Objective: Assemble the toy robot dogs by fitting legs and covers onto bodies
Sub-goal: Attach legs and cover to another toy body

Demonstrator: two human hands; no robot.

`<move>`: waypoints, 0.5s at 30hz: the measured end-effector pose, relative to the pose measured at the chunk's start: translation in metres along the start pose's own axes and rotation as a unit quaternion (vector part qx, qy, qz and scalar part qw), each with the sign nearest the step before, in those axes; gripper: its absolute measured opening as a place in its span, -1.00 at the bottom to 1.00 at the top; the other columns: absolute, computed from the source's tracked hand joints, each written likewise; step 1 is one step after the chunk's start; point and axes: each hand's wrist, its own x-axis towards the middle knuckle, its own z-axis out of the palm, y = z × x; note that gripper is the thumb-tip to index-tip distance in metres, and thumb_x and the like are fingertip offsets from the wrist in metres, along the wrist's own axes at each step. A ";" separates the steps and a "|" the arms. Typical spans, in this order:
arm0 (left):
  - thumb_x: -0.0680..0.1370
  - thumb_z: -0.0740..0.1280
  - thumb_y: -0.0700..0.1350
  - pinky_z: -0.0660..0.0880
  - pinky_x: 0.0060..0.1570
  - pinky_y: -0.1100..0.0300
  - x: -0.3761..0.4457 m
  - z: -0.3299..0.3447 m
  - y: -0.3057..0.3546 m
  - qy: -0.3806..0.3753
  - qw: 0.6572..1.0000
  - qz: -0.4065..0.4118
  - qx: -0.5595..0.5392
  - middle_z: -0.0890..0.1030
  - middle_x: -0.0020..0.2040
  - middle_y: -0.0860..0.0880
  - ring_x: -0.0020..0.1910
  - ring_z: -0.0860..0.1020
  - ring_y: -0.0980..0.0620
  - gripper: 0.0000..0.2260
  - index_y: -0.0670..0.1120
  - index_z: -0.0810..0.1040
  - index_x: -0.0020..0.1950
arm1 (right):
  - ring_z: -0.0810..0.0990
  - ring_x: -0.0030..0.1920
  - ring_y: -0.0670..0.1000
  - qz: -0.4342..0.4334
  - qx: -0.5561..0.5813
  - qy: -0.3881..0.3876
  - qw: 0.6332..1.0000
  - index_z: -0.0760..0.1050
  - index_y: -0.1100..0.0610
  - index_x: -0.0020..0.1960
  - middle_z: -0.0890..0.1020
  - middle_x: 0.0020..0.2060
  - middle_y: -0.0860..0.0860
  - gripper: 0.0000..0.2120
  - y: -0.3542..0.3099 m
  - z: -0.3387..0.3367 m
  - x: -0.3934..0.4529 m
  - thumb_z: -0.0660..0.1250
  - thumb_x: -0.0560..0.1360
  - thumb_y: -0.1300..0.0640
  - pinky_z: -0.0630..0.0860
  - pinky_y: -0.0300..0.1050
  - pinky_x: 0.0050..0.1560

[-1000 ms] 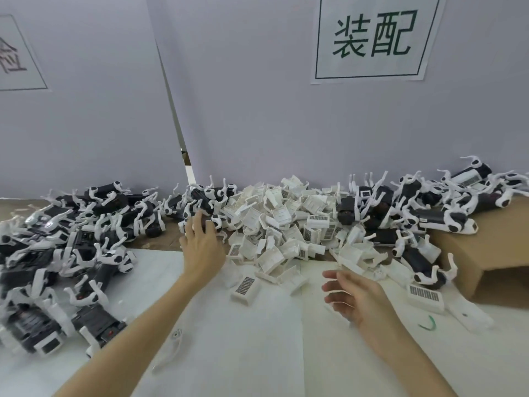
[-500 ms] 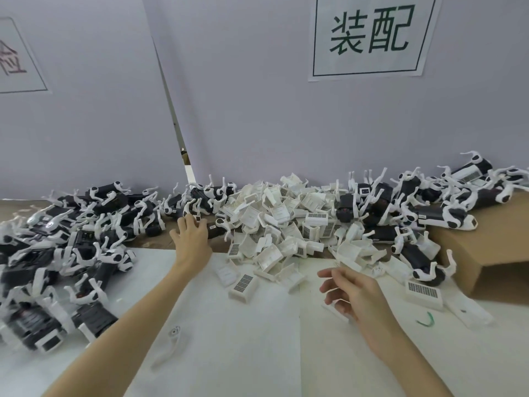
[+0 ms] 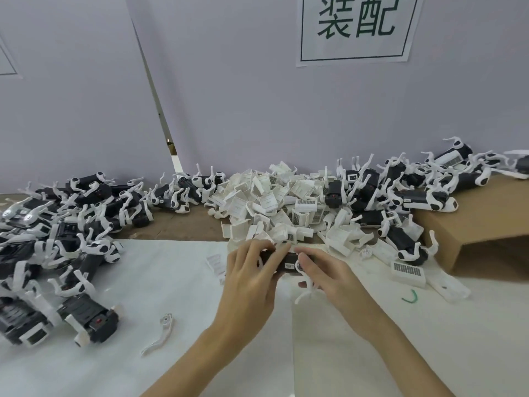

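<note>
A black toy dog body [image 3: 286, 263] with white legs is held above the white table sheet, in the middle of the view. My left hand [image 3: 252, 279] grips its left end with curled fingers. My right hand [image 3: 323, 275] holds its right end, and a white leg [image 3: 305, 293] hangs down below it. Behind my hands lies a heap of white covers [image 3: 274, 207]. Black dog bodies with white legs are piled at the left [image 3: 57, 224] and at the back right [image 3: 400, 190].
A loose white leg [image 3: 161, 333] lies on the sheet at the lower left. A cover with a barcode label [image 3: 408, 272] and a small green clip [image 3: 410, 296] lie at the right. A cardboard box [image 3: 486, 224] stands at the right edge. Grey partition walls close the back.
My left hand came back from the dog pile at the rear left with a black body. My right hand moved in to meet it, and both now hold the body together.
</note>
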 end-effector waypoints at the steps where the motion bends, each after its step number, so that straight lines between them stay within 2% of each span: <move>1: 0.53 0.55 -0.27 0.50 0.16 -0.06 -0.001 0.000 0.001 -0.002 1.000 0.005 0.000 0.54 0.25 -0.08 0.23 0.51 -0.14 -0.47 -0.07 0.57 0.49 | 0.72 0.09 0.05 -0.003 0.008 -0.007 1.000 0.62 -0.01 0.31 0.73 0.10 0.01 -0.56 -0.001 0.001 -0.001 0.40 0.51 -0.18 0.65 -0.02 0.12; 4: 0.51 0.60 -0.18 0.55 0.23 -0.07 -0.005 -0.003 -0.003 -0.015 0.998 -0.035 -0.050 0.52 0.32 -0.08 0.32 0.50 -0.12 -0.43 -0.03 0.56 0.50 | 0.76 -0.06 0.08 -0.002 0.004 0.017 1.000 0.58 0.05 0.33 0.75 -0.12 0.10 -0.53 -0.002 0.003 -0.001 0.41 0.51 -0.16 0.63 -0.22 -0.09; 5: 0.51 0.61 -0.13 0.51 0.31 0.03 -0.006 -0.005 -0.004 -0.020 0.993 -0.068 -0.091 0.48 0.37 -0.06 0.39 0.45 -0.06 -0.41 0.00 0.54 0.52 | 0.77 -0.11 0.08 0.002 0.002 0.032 0.999 0.56 0.05 0.33 0.75 -0.18 0.07 -0.55 -0.003 0.002 0.000 0.40 0.53 -0.16 0.60 -0.28 -0.13; 7: 0.49 0.60 0.06 0.35 0.41 0.31 -0.007 -0.010 -0.006 -0.034 0.967 -0.164 -0.194 0.38 0.46 0.06 0.48 0.35 0.15 -0.32 0.14 0.45 0.57 | 0.78 -0.15 0.13 0.011 0.029 0.052 0.998 0.54 0.05 0.30 0.77 -0.14 0.08 -0.60 -0.003 0.000 0.000 0.37 0.57 -0.14 0.60 -0.28 -0.21; 9: 0.43 0.53 0.31 0.36 0.37 0.37 -0.005 -0.017 -0.007 -0.072 0.904 -0.284 -0.310 0.36 0.46 0.21 0.45 0.39 0.28 -0.25 0.32 0.34 0.58 | 0.77 -0.12 0.24 0.015 0.077 0.053 0.996 0.55 0.08 0.27 0.76 -0.05 0.17 -0.53 -0.005 -0.003 0.001 0.36 0.51 -0.21 0.66 -0.13 -0.23; 11: 0.36 0.44 0.44 0.49 0.26 0.29 -0.002 -0.021 -0.006 -0.104 0.823 -0.375 -0.414 0.49 0.42 0.20 0.31 0.55 0.25 -0.26 0.39 0.35 0.52 | 0.75 -0.08 0.30 0.020 0.099 0.047 0.994 0.58 0.09 0.25 0.71 -0.01 0.29 -0.47 -0.007 -0.004 0.000 0.36 0.46 -0.27 0.68 -0.04 -0.20; 13: 0.41 0.39 0.43 0.57 0.21 0.13 -0.001 -0.020 -0.003 -0.116 0.754 -0.412 -0.499 0.66 0.30 0.04 0.20 0.68 0.05 -0.32 0.26 0.44 0.50 | 0.75 -0.06 0.31 0.018 0.103 0.049 0.993 0.60 0.08 0.26 0.64 0.00 0.40 -0.48 -0.006 -0.005 0.000 0.35 0.48 -0.26 0.68 0.00 -0.17; 15: 0.53 0.39 0.37 0.61 0.13 0.01 0.000 -0.018 0.001 -0.098 0.706 -0.436 -0.549 0.70 0.17 -0.15 0.09 0.72 -0.14 -0.38 0.04 0.51 0.46 | 0.74 -0.04 0.31 0.019 0.086 0.055 0.995 0.60 0.04 0.28 0.65 -0.03 0.35 -0.44 -0.004 -0.006 0.000 0.37 0.45 -0.31 0.67 0.13 -0.02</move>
